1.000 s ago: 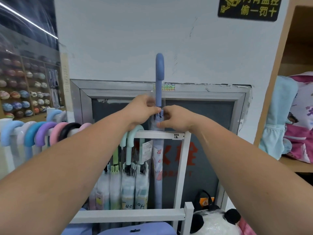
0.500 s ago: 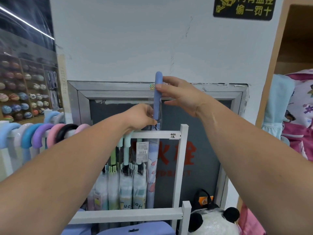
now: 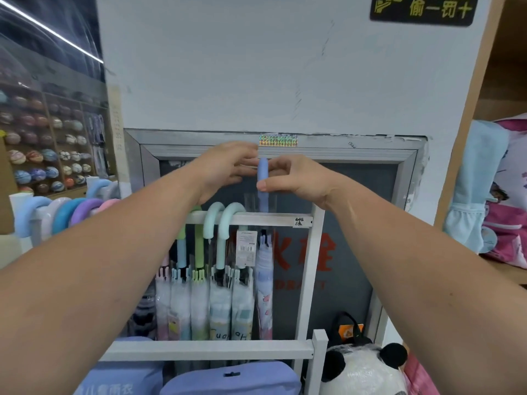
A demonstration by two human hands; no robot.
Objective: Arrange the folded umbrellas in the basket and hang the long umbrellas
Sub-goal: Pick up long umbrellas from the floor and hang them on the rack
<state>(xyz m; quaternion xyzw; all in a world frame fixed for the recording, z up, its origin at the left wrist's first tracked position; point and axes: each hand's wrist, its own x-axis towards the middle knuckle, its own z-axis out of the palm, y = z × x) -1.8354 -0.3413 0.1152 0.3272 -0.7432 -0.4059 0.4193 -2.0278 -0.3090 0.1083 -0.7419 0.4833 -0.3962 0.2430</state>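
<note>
A long umbrella with a blue handle (image 3: 263, 178) stands upright against the top rail (image 3: 273, 219) of a white rack, its pale printed canopy (image 3: 264, 283) hanging below the rail. My right hand (image 3: 296, 178) pinches the handle from the right. My left hand (image 3: 228, 169) touches the handle's top from the left, fingers curled around it. Several long umbrellas with mint hook handles (image 3: 225, 220) hang on the same rail just to the left.
More hooked handles in blue, purple and pink (image 3: 68, 212) hang on a rail at left. Purple bags (image 3: 231, 377) and a panda plush (image 3: 365, 369) sit below. A wooden shelf with fabric goods (image 3: 496, 189) stands at right.
The blue-handled umbrella has come down so its handle sits much lower, near the rail. My left hand rose to the handle's top; my right hand dropped to pinch it.
</note>
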